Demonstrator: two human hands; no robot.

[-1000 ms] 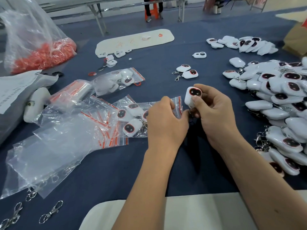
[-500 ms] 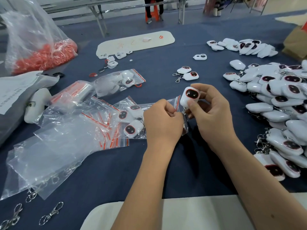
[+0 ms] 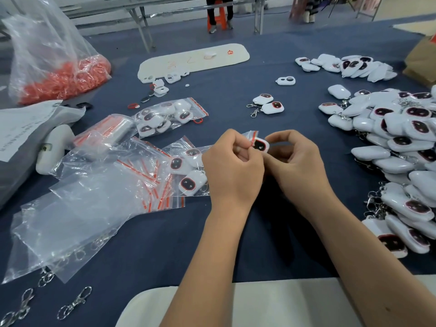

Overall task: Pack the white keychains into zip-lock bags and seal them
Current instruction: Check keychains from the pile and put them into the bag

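One white keychain [image 3: 260, 145] is sitting between the two hands at the mouth of the zip-lock bag [image 3: 188, 171], and I am taking that bag as my landmark throughout. I am reading the bag as lying flat on the blue table [image 3: 236, 232], body stretched away to the left of the hands, its red-striped lip [image 3: 252, 136] lifted at the end nearest them. The keychain is lying just right of that lip, dark face up toward the camera, its long axis pointing roughly along the bag, so the way in is leftward.

Left hand [image 3: 232, 166] is curling its fingers and pinching the lip. Right hand [image 3: 295, 161] is arching over the keychain from the side away from the bag, fingertips bent down onto it; I am judging it a grip, though the contact under the fingers is hidden. The right hand is the nearer to the keychain; the left is the nearer to the bag.

Compared with half a second back, I am seeing the keychain lower and tipped over: it was standing above the right-hand fingers, clear of the bag's lip, and is now level with it and partly behind the red strip. The left-hand pinch has risen. Three or so keychains are already lying inside the bag. The loose pile [image 3: 401, 147] is lying well to the right of the bag, beyond the right hand.
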